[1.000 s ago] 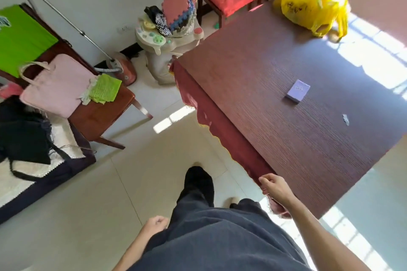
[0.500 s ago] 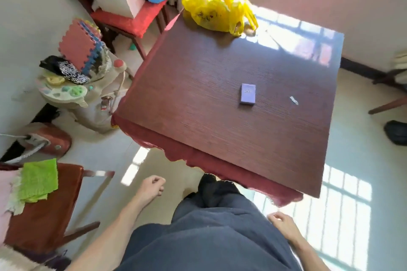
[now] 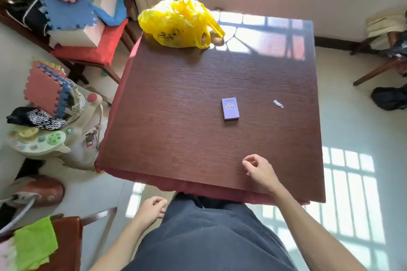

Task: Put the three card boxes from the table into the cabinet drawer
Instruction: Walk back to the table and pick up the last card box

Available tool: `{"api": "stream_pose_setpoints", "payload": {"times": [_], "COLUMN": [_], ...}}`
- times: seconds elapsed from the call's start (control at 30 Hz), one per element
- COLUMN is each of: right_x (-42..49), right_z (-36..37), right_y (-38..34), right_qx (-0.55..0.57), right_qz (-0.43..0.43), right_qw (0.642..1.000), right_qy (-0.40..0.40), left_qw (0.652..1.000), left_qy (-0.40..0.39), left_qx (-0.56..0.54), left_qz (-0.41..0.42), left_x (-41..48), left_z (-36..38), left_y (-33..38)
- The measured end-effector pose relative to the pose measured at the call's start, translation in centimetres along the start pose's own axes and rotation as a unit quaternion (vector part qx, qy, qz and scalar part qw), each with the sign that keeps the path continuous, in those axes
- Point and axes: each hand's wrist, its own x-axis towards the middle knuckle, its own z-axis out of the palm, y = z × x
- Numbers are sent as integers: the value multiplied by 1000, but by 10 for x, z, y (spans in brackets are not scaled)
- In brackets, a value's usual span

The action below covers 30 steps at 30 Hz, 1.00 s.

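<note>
One purple card box (image 3: 230, 108) lies flat near the middle of the dark red-brown table (image 3: 176, 121). My right hand (image 3: 258, 170) hovers over the table's near edge, a short way in front of the box, its fingers loosely curled and holding nothing. My left hand (image 3: 152, 209) hangs below the table's near edge beside my leg, fingers curled, with nothing in it. No cabinet or drawer is in view, and I see no other card box.
A yellow plastic bag (image 3: 178, 22) sits at the table's far left corner. A small scrap of paper (image 3: 278, 104) lies right of the box. Chairs piled with foam mats (image 3: 66, 13) stand to the left, a baby walker (image 3: 55, 125) beside the table, another chair (image 3: 383, 59) at the right.
My view has swung to face the table squarely. My right hand rose from below the table's edge to above its near side. My left hand stayed low by my leg.
</note>
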Motion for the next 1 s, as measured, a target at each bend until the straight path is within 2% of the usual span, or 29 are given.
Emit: {"api": "stream_pose_setpoints", "payload": {"times": [0.27, 0.47, 0.73, 1.0], "right_x": [90, 138, 162, 146], "right_z": [-12, -4, 10, 8], "right_y": [-114, -158, -169, -157], "right_qx": [-190, -286, -337, -293], "right_qz": [0, -17, -9, -20], "right_qw": [980, 957, 941, 955], "right_qy": [54, 51, 36, 41], "left_qw": [1000, 998, 998, 998], "left_qy": [-13, -9, 7, 20], "left_qx": [-12, -57, -47, -40], "left_qz": [-17, -29, -43, -48], "left_x": [33, 41, 30, 24], "left_z": [-25, -44, -52, -50], "left_y": [12, 27, 36, 34]}}
